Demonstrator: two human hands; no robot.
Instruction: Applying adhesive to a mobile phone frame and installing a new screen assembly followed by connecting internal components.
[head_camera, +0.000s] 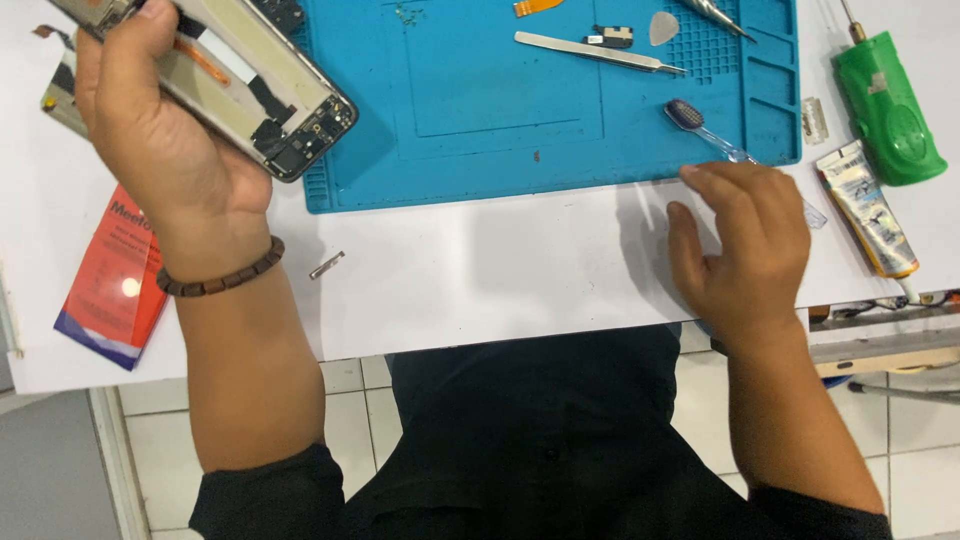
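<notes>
My left hand (160, 140) grips an opened phone (262, 85) with its back cover off, held tilted above the left edge of the blue work mat (500, 100). Its circuit boards and cables are exposed. A brown bead bracelet (222, 277) circles that wrist. My right hand (745, 240) rests on the white table, fingers spread, with nothing in it. Its fingertips lie next to a clear-handled toothbrush (705, 130) at the mat's lower right corner.
On the mat lie metal tweezers (600, 52), a small dark part (613, 37) and a pale pick (664, 27). A green bottle (888, 110) and a glue tube (867, 208) lie to the right. A red packet (115, 280) and a small metal piece (327, 265) lie to the left.
</notes>
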